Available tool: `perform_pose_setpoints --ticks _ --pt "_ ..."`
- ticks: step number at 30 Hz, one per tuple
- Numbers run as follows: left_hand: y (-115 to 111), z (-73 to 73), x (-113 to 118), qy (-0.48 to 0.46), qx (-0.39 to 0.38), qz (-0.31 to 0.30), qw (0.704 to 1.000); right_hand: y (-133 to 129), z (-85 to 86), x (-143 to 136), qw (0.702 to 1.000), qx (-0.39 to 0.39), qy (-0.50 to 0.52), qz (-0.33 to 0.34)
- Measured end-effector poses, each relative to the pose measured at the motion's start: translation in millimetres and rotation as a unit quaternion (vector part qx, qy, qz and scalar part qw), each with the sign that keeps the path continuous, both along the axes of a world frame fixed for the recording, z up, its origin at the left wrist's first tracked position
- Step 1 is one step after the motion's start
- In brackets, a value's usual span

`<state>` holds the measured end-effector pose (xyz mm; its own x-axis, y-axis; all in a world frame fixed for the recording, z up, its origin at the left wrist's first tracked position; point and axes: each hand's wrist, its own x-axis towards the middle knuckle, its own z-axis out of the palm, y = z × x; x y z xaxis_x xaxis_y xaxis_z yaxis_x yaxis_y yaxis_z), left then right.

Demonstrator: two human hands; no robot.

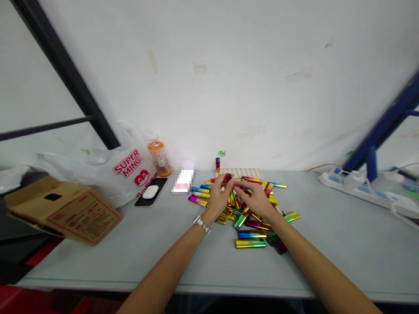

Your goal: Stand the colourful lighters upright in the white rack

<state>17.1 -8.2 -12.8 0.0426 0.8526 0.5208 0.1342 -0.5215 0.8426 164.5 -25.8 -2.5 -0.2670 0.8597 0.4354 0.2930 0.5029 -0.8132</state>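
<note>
A heap of shiny rainbow-coloured lighters (252, 220) lies on the grey table (327, 244) in front of me. My left hand (220, 198), with a watch on its wrist, pinches a small red lighter (228, 177) above the far side of the heap. Close beside it, my right hand (255, 197) hovers over the pile with its fingertips meeting the left hand's fingers; whether it grips anything is unclear. Behind the heap one lighter (218, 165) stands upright in a pale slotted tray (244, 172).
A cardboard box (65, 209) overhangs the table's left edge. Next to it are a white plastic bag (121, 170), an orange drink bottle (159, 158), and a phone with a white case on it (151, 192). A power strip (353, 185) lies at the right by a blue frame.
</note>
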Motion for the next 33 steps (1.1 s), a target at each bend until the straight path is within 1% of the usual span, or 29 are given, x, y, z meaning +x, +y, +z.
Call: perform_pose_setpoints --ticks 4,7,10,12,15,20,23,33 --pt "-6 2.4 -3 -0.056 -0.020 -0.055 0.997 3 -2.7 8 0.996 0.022 -0.002 -0.081" --pt "-10 2.6 -5 -0.051 -0.050 -0.067 0.995 7 -7.1 13 0.994 0.023 -0.006 -0.103" --pt "-13 2.3 -7 -0.034 -0.031 -0.034 0.998 8 -10.1 14 0.995 0.016 -0.007 -0.096" --pt "-14 2.2 -8 -0.016 -0.022 -0.026 0.999 7 -10.6 13 0.996 0.014 -0.008 -0.087" --pt "-14 1.3 -9 0.005 -0.039 -0.020 0.999 6 -10.5 12 0.997 0.015 -0.012 -0.079" --pt "-12 -2.4 -5 0.023 -0.057 0.047 0.997 5 -12.3 11 0.998 0.013 -0.016 -0.060" --pt "-11 -3.9 -3 0.047 -0.047 0.069 0.995 6 -14.2 11 0.998 0.005 -0.023 -0.059" --pt "-10 -6.1 -1 0.047 -0.062 0.061 0.995 6 -15.3 10 0.997 -0.005 -0.046 -0.061"
